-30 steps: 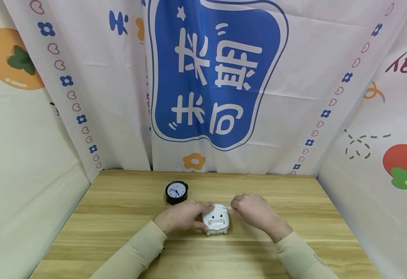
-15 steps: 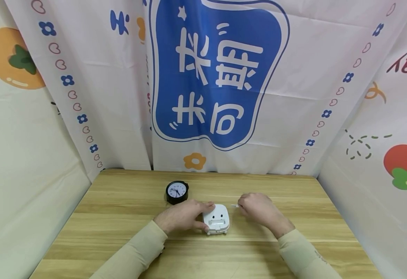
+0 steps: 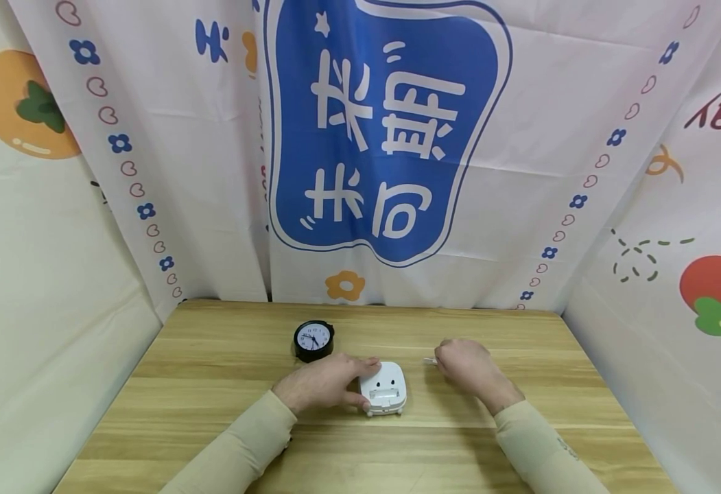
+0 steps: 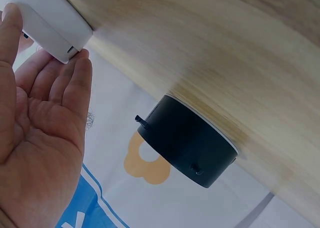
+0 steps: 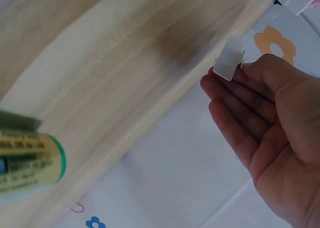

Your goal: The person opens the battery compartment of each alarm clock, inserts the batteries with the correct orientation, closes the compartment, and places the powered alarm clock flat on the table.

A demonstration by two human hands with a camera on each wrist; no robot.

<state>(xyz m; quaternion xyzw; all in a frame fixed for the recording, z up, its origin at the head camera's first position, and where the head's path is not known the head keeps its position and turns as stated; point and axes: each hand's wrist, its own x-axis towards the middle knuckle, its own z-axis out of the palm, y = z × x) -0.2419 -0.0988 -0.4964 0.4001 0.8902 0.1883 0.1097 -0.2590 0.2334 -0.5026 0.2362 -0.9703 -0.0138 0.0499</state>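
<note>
A white fabric curtain printed with a large blue panel and orange flowers (image 3: 551, 103) is hanging behind a pale, wood-grained rectangular tabletop (image 3: 397, 453), where a person in beige sleeves is working with two bare hands. The left hand (image 3: 326, 381) is gripping, between thumb and fingers, the left side of a white, rounded-square, plastic-looking case (image 3: 387, 386) that is sitting near the middle of the tabletop, its upper face showing two black dots. A black-rimmed round clock with a white dial (image 3: 313, 339) is resting just beyond that hand, apart from the case. Below the dots, a shallow rectangular recess (image 3: 385, 394) is lying uncovered in the case, its long axis running left to right. Out to the right, the right hand (image 3: 468, 363) is pinching a thin, translucent-white flat piece with small tabs (image 5: 230, 58) between thumb and fingertips, the other fingers bending loosely behind; whether the piece is touching the tabletop, the views are not making clear. In the head view, its visible end is pointing left, toward the case. From the right hand, the case is lying to the left and slightly closer to the person, with bare wood separating them; the left hand, touching the case, is the nearer one.
</note>
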